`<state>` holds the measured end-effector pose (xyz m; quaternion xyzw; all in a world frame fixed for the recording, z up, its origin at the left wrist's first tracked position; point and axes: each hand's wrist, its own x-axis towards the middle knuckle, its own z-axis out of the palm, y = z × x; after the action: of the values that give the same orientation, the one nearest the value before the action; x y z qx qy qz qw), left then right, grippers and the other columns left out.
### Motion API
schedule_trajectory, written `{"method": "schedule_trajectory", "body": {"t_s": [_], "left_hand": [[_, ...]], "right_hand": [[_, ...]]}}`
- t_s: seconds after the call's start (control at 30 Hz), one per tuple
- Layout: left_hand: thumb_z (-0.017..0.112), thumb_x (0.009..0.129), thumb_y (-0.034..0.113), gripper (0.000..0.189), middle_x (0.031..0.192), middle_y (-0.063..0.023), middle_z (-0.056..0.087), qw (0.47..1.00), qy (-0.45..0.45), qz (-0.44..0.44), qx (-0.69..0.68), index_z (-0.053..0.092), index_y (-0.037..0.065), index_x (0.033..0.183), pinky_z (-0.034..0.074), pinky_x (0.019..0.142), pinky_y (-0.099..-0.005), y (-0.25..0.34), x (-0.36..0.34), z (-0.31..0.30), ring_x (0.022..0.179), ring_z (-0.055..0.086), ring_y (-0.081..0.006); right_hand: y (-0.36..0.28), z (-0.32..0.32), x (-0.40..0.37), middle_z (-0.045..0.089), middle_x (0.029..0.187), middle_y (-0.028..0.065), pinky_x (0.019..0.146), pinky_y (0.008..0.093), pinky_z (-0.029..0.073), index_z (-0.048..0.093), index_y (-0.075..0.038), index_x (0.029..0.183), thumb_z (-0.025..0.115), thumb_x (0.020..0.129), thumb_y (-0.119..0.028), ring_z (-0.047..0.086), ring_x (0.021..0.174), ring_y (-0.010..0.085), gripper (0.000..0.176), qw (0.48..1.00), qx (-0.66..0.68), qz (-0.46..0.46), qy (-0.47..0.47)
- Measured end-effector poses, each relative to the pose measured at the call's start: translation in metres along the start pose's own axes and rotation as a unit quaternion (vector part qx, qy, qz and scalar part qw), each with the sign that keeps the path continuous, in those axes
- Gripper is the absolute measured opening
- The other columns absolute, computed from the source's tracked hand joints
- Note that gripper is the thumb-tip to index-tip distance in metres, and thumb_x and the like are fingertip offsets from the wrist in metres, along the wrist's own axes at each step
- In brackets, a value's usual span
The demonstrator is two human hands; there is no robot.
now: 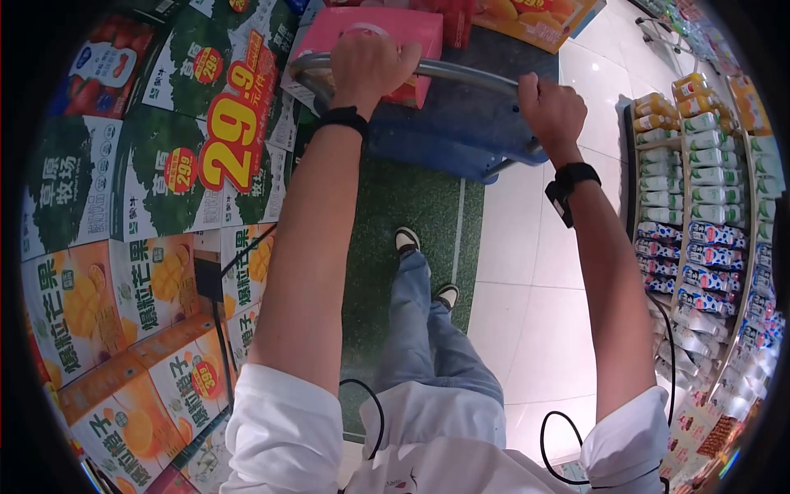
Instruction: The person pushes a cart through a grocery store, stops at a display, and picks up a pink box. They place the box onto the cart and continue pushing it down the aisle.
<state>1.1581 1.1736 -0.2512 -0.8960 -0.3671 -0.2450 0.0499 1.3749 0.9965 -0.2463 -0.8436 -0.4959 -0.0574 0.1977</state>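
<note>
Ahead of me a metal push handle [461,72] rises from a blue platform cart [453,128]. My left hand [372,64] is closed around the handle's left part, seen from the back. Farther right, my right hand [553,109] has its fingers wrapped round the handle near its bend. A pink box [415,31] rides on the cart, just beyond my left hand. Beside it stand a red package [458,20] and a yellow-orange carton [535,20]. Each wrist wears a black band, the right one with a small black device.
Stacked drink cartons [169,263] with a large price sign [230,128] rise close on my left. Shelves of bottles and pouches [699,181] line the right side. Underfoot is a dark green floor strip [370,247], with white tiles [527,329] beside it.
</note>
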Motion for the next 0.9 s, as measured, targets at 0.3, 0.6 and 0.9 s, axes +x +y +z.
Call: {"method": "schedule_trajectory", "body": {"t_s": [0.3,0.6,0.9], "left_hand": [[0.06,0.074,0.03,0.037,0.044,-0.0165,0.052,0.998,0.019,-0.015,-0.061,0.062,0.005,0.046,0.042,0.041,-0.0449,0.022,-0.041,-0.036,0.038,0.051,-0.0342],[0.06,0.074,0.028,0.032,0.046,-0.0142,0.056,0.988,-0.017,-0.028,-0.149,0.065,0.009,0.05,0.043,0.047,-0.045,0.045,-0.059,-0.081,0.042,0.055,-0.0343],[0.059,0.073,0.028,0.031,0.046,-0.0132,0.056,0.993,0.008,-0.032,-0.118,0.065,0.007,0.05,0.044,0.056,-0.0452,0.049,-0.086,-0.086,0.043,0.054,-0.0327]], "right_hand": [[0.002,-0.022,-0.051,0.06,0.054,0.0163,0.048,0.0431,0.047,0.066,-0.009,0.056,0.055,0.088,-0.031,0.06,0.048,0.0356,0.04,1.0,0.012,-0.021,0.019],[-0.009,-0.052,-0.078,0.062,0.059,0.0174,0.054,0.0477,0.049,0.065,-0.008,0.06,0.052,0.09,-0.03,0.061,0.054,0.0391,0.039,0.999,0.033,0.004,0.009],[-0.003,-0.053,-0.103,0.062,0.061,0.0207,0.059,0.0499,0.05,0.068,-0.004,0.063,0.048,0.094,-0.033,0.063,0.059,0.0414,0.047,0.999,-0.002,0.032,0.012]]}}
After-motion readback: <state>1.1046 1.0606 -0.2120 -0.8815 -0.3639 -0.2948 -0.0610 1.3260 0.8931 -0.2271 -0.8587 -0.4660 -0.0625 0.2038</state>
